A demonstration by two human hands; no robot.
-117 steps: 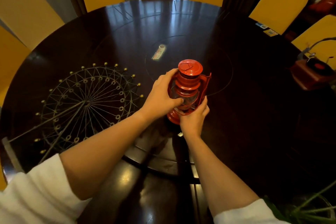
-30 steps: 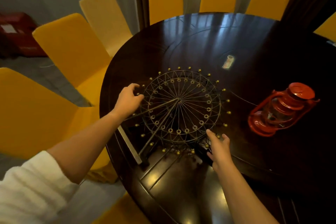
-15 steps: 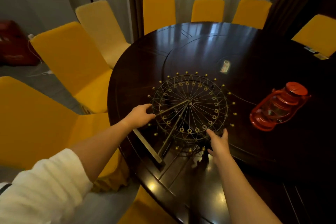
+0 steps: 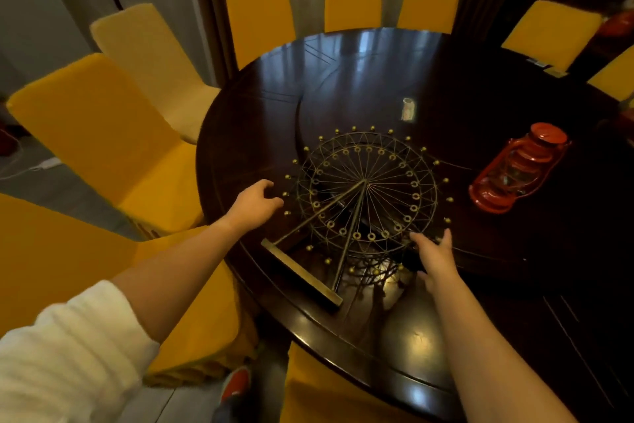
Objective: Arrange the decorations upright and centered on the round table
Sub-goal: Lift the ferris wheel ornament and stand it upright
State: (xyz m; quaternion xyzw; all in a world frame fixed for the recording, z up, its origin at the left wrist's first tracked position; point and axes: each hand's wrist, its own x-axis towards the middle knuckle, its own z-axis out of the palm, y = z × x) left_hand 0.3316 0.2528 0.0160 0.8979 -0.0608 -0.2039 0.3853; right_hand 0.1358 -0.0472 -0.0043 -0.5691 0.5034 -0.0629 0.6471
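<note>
A brass wire ferris wheel (image 4: 365,192) rests near the front-left edge of the dark round table (image 4: 370,76), its wheel tipped up off the tabletop and its base bar (image 4: 302,273) down by the table edge. My left hand (image 4: 255,204) curls around the beads on the wheel's left rim. At the lower right rim, my right hand (image 4: 434,256) grips the wire. A red lantern (image 4: 518,170) stands on its base to the right of the wheel, untouched.
A small pale card-like object (image 4: 408,109) lies near the table's middle. Yellow-covered chairs (image 4: 103,127) ring the table, close on the left and along the far side (image 4: 353,7). Curtains hang behind them. My red shoe (image 4: 236,385) shows on the floor below.
The lantern was set down on the table and both hands went to the ferris wheel. In the last half second my left hand shifted to the rim and the wheel tipped up.
</note>
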